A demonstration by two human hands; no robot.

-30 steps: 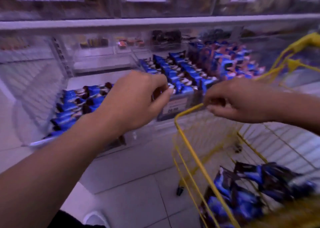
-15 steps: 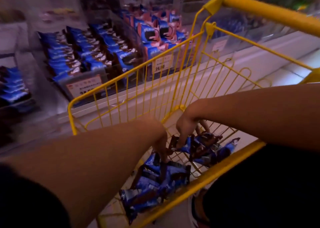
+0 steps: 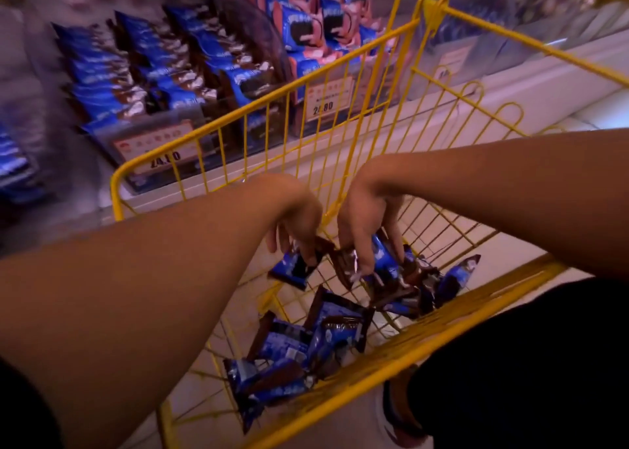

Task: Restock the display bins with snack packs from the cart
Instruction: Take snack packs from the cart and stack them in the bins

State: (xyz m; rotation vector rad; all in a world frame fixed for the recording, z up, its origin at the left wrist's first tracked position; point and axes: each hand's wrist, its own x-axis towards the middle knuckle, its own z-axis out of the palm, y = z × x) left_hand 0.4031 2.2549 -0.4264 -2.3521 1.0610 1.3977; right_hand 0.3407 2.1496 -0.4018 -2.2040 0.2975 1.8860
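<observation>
Both my hands reach down into the yellow wire cart. My left hand pinches a blue and brown snack pack and holds it above the cart floor. My right hand grips a bunch of snack packs from the pile at the cart's right side. More loose packs lie on the cart's wire bottom. Beyond the cart's front wall stand clear display bins filled with rows of blue packs.
A further bin holds blue and pink packs, with a price label on its front. The white shelf ledge runs behind the cart. My shoe stands on the pale tiled floor under the cart's near rail.
My hands left the display bins and dropped into the cart. Half a second ago they were reaching the piles; now each has lifted packs off the cart bottom.
</observation>
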